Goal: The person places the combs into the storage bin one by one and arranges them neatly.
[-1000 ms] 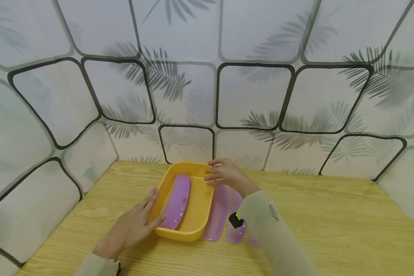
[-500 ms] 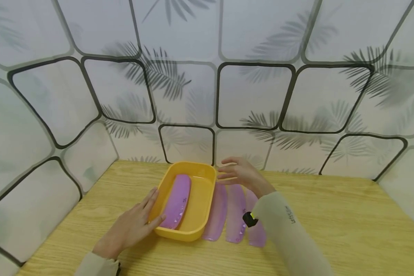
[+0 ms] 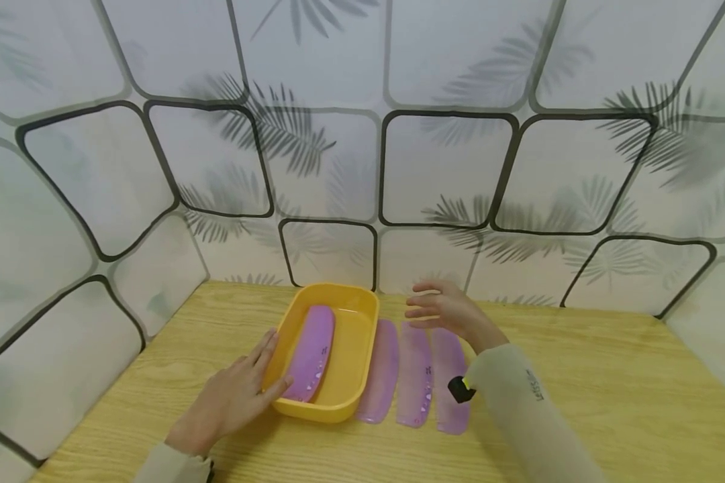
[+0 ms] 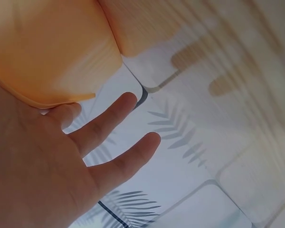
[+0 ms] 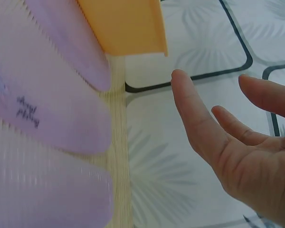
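A yellow plastic tub (image 3: 327, 413) with rounded corners stands on the wooden table. Along its left side lies a purple comb (image 3: 310, 355) with small white marks. My left hand (image 3: 229, 396) rests against the tub's left wall and front corner, fingers fairly straight and thumb over the rim. To the tub's right, three see-through purple combs lie side by side: the nearest comb (image 3: 380, 379), a middle comb (image 3: 412, 382) with marks and a right comb (image 3: 450, 392). Over their far ends hovers my right hand (image 3: 450, 312), fingers loosely spread and holding nothing.
Behind the table (image 3: 580, 389) hangs a pale backdrop (image 3: 447, 168) with leaf prints and dark rounded outlines. It also runs along the left side. The tub's far end reaches close to this backdrop.
My right hand has moved rightward from the tub's far right rim to above the combs on the table, uncovering more of them. My left hand and the tub have stayed in place.
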The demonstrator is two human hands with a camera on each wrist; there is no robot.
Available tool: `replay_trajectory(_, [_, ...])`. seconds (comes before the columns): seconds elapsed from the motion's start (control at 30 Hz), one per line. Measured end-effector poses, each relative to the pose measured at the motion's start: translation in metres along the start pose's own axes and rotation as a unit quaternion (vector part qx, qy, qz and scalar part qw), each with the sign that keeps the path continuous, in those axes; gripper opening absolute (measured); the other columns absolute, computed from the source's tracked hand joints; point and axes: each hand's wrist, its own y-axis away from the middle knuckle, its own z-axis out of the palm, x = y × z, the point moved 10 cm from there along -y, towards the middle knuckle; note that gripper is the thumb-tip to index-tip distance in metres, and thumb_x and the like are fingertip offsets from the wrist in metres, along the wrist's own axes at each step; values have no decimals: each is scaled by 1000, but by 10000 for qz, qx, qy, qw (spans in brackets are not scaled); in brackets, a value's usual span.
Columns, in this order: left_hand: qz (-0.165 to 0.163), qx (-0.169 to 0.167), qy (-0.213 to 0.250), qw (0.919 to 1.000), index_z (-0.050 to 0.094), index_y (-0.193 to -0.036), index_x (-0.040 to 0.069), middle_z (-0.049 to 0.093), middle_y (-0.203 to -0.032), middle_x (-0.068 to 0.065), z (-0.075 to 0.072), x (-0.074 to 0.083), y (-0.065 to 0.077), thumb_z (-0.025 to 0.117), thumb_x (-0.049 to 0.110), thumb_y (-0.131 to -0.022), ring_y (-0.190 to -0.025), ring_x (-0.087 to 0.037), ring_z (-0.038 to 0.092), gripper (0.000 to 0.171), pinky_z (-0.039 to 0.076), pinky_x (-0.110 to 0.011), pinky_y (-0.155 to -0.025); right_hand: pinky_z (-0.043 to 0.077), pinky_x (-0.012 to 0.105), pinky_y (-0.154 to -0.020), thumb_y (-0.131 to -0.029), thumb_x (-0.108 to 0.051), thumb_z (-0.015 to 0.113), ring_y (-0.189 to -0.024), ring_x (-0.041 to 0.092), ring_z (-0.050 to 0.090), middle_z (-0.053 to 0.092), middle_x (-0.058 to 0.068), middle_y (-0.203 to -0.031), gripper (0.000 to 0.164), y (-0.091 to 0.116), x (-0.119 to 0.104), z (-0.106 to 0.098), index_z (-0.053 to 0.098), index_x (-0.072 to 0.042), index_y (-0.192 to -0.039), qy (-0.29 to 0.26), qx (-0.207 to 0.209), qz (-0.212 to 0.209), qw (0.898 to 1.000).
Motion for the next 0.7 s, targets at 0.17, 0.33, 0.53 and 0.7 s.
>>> replay_trajectory(0.17, [-7, 15, -82, 10000, 30, -156, -6, 30, -161, -22, -1, 3, -1, 48, 52, -104, -127, -47, 53, 80, 51, -60, -93, 55, 47, -95, -106, -1, 47, -121, 45, 60, 34, 43, -147, 55, 8, 1, -18, 21, 16, -152, 57, 130, 48, 9999])
replay_trajectory(0.33, [-65, 23, -120, 9999, 30, -156, -6, 30, -161, -22, -2, 4, -3, 47, 53, -104, -125, -48, 54, 80, 52, -61, -90, 55, 46, -95, -106, -2, 47, -120, 43, 61, 33, 43, -148, 56, 13, 2, -33, 20, 16, -152, 138, 221, 84, 9996])
replay_trajectory(0.53, [-42, 49, -59, 10000, 30, -155, -7, 29, -161, -23, -3, 3, -1, 48, 52, -104, -127, -48, 52, 80, 50, -61, -95, 57, 43, -92, -105, -2, 48, -116, 40, 64, 35, 42, -147, 58, 17, 13, -51, 20, 16, -152, 183, 440, 355, 9982])
replay_trajectory(0.7, [-35, 33, 8, 10000, 29, -156, -7, 29, -162, -23, -1, 2, 2, 47, 52, -104, -130, -48, 50, 80, 48, -62, -97, 58, 42, -89, -104, -4, 50, -112, 38, 66, 36, 40, -147, 60, 22, 23, -64, 20, 17, -151, 299, 566, 566, 9963])
